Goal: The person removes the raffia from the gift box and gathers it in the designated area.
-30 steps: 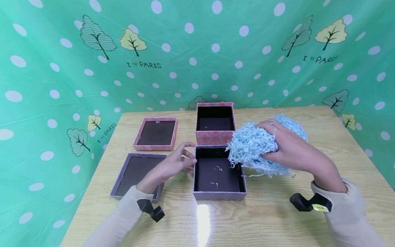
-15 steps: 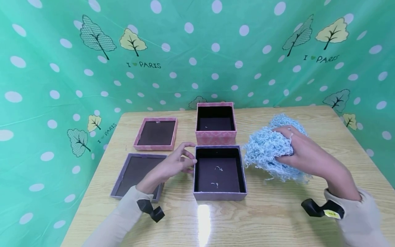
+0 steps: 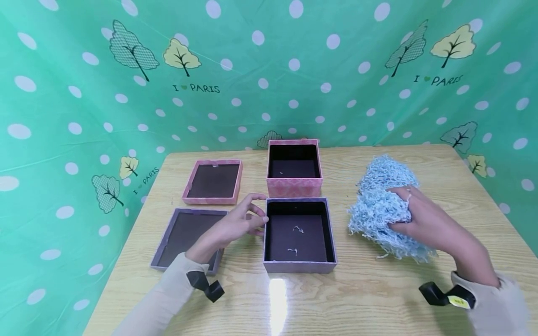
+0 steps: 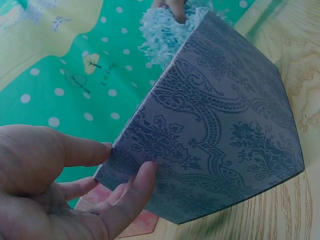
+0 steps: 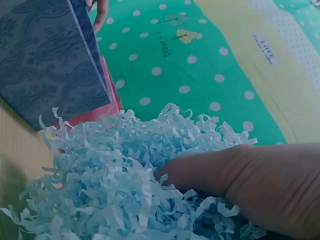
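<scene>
My right hand [image 3: 424,215] grips a bunch of light blue shredded paper [image 3: 378,210] at the right of the table in the head view. In the right wrist view the thumb [image 5: 200,172] sinks into the shredded paper [image 5: 115,175]; the other fingers are hidden. An open purple patterned box [image 3: 300,267] with a dark inside stands at the middle, with a few loose shreds [image 3: 292,251] on its floor. At its left side, my left hand [image 3: 241,219] holds the rim with thumb and bent fingers. The left wrist view has these fingertips against the box's outer wall [image 4: 215,115].
Behind the purple box stands an open pink box [image 3: 294,187]. To the left lie a pink lid [image 3: 212,201] and a purple lid [image 3: 166,240], both inside up. More blue shredded paper [image 3: 388,170] lies behind the right hand. A green dotted cloth [image 3: 269,70] hangs behind the wooden table [image 3: 357,303].
My right hand has carried the shredded paper from above the purple box's right edge to the right and nearer, down onto the table side. The left hand has stayed in place.
</scene>
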`<action>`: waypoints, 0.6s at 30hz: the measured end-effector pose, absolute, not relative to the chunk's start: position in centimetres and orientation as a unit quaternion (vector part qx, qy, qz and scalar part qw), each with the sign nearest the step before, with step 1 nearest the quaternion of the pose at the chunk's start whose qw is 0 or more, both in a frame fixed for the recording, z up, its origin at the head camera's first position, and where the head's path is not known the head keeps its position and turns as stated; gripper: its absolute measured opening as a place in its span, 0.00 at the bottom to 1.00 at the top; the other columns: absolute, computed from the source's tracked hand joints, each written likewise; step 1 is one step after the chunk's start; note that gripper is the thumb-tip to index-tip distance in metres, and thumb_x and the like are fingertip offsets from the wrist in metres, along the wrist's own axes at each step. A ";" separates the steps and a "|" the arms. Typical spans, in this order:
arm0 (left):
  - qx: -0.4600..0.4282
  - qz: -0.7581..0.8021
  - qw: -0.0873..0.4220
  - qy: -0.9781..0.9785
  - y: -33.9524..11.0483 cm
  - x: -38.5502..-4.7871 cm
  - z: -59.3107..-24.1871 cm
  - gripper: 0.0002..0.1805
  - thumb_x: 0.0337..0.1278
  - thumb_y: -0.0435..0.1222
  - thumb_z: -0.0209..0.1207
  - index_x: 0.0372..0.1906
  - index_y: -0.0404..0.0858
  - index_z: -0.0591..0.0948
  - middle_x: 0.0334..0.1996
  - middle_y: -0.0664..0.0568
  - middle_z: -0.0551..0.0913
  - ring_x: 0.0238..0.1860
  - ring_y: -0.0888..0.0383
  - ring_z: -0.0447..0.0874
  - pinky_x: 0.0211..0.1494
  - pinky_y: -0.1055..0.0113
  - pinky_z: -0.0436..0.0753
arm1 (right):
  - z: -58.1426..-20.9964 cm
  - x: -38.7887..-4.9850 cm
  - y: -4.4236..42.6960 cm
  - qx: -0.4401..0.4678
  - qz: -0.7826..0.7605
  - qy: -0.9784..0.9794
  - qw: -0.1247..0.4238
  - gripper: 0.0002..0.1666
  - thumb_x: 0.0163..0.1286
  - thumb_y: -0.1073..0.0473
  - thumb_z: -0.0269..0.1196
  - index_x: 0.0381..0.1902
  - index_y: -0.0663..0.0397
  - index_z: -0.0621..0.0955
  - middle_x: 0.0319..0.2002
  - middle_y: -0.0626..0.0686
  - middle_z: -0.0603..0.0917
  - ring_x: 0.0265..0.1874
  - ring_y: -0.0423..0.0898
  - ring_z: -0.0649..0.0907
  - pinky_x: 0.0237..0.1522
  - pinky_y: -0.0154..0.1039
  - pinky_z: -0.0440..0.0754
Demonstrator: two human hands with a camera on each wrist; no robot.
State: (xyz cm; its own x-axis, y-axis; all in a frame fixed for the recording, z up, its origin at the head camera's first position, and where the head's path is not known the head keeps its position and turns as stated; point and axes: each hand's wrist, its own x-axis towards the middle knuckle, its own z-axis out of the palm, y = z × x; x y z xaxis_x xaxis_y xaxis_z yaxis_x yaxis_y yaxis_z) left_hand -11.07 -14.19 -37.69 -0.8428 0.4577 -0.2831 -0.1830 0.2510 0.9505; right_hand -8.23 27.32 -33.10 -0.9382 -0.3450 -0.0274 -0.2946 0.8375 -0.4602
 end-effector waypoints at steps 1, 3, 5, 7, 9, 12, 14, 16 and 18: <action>0.092 0.605 0.265 0.746 -14.2 -11.1 -37.7 0.28 0.65 0.30 0.53 0.66 0.45 0.58 0.45 0.39 0.67 0.38 0.50 0.82 0.48 0.47 0.85 | -33.3 -8.2 27.5 -0.163 -0.230 0.958 0.057 0.45 0.54 0.62 0.70 0.67 0.67 0.62 0.62 0.70 0.65 0.57 0.68 0.69 0.50 0.66 0.75; 0.094 0.604 0.264 0.746 -14.2 -11.1 -37.7 0.28 0.65 0.30 0.52 0.67 0.44 0.58 0.45 0.39 0.67 0.38 0.50 0.82 0.48 0.47 0.85 | -33.7 -8.0 27.9 -0.157 -0.230 0.958 0.060 0.46 0.54 0.61 0.70 0.67 0.67 0.62 0.62 0.71 0.65 0.57 0.69 0.69 0.50 0.66 0.75; 0.090 0.604 0.265 0.746 -14.2 -11.1 -37.7 0.28 0.65 0.30 0.53 0.66 0.46 0.58 0.45 0.39 0.67 0.38 0.50 0.82 0.48 0.47 0.85 | -34.0 -7.9 28.2 -0.152 -0.230 0.959 0.064 0.46 0.54 0.61 0.70 0.67 0.68 0.61 0.62 0.72 0.64 0.58 0.70 0.68 0.51 0.68 0.74; 0.089 0.604 0.265 0.746 -14.2 -11.1 -37.6 0.28 0.65 0.30 0.53 0.66 0.46 0.58 0.45 0.39 0.67 0.38 0.51 0.82 0.48 0.47 0.85 | -34.3 -7.7 28.5 -0.145 -0.230 0.960 0.069 0.47 0.54 0.61 0.70 0.67 0.68 0.61 0.63 0.73 0.64 0.59 0.72 0.67 0.52 0.69 0.72; 0.090 0.603 0.265 0.747 -14.2 -11.1 -37.6 0.28 0.65 0.30 0.53 0.67 0.45 0.58 0.45 0.39 0.67 0.38 0.51 0.82 0.48 0.46 0.85 | -34.5 -7.6 28.8 -0.139 -0.231 0.960 0.076 0.48 0.54 0.60 0.70 0.68 0.68 0.60 0.63 0.73 0.62 0.60 0.73 0.65 0.52 0.70 0.71; 0.088 0.603 0.266 0.747 -14.2 -11.0 -37.6 0.28 0.65 0.30 0.53 0.67 0.46 0.58 0.46 0.39 0.67 0.38 0.51 0.82 0.49 0.47 0.85 | -34.9 -7.3 29.3 -0.127 -0.229 0.961 0.085 0.49 0.54 0.59 0.71 0.68 0.67 0.60 0.64 0.75 0.61 0.59 0.74 0.65 0.52 0.71 0.71; 0.090 0.602 0.266 0.747 -14.2 -11.1 -37.6 0.29 0.65 0.30 0.53 0.67 0.45 0.58 0.46 0.39 0.67 0.38 0.52 0.82 0.48 0.48 0.85 | -35.1 -7.1 29.7 -0.121 -0.225 0.963 0.089 0.50 0.53 0.59 0.71 0.68 0.68 0.59 0.64 0.75 0.61 0.57 0.74 0.67 0.50 0.71 0.72; 0.090 0.602 0.268 0.747 -14.2 -11.1 -37.5 0.29 0.65 0.31 0.53 0.67 0.45 0.58 0.46 0.39 0.67 0.37 0.52 0.82 0.48 0.48 0.85 | -35.4 -6.9 30.0 -0.117 -0.220 0.964 0.089 0.50 0.53 0.58 0.72 0.68 0.68 0.60 0.63 0.76 0.61 0.55 0.74 0.68 0.49 0.71 0.73; 0.092 0.602 0.268 0.746 -14.2 -11.1 -37.5 0.29 0.65 0.31 0.53 0.67 0.44 0.57 0.46 0.39 0.67 0.37 0.52 0.82 0.48 0.48 0.85 | -35.8 -6.7 30.3 -0.113 -0.215 0.966 0.092 0.51 0.53 0.57 0.71 0.68 0.69 0.59 0.62 0.76 0.62 0.54 0.74 0.69 0.49 0.71 0.72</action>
State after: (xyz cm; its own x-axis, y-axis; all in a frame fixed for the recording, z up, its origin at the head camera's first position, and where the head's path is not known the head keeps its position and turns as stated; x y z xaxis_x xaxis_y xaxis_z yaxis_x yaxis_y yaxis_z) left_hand -11.12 -14.21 -37.52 -0.8390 0.4609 -0.2891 -0.1851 0.2580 0.9483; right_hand -6.73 30.27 -35.78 -0.9576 -0.2575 -0.1291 -0.1785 0.8822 -0.4357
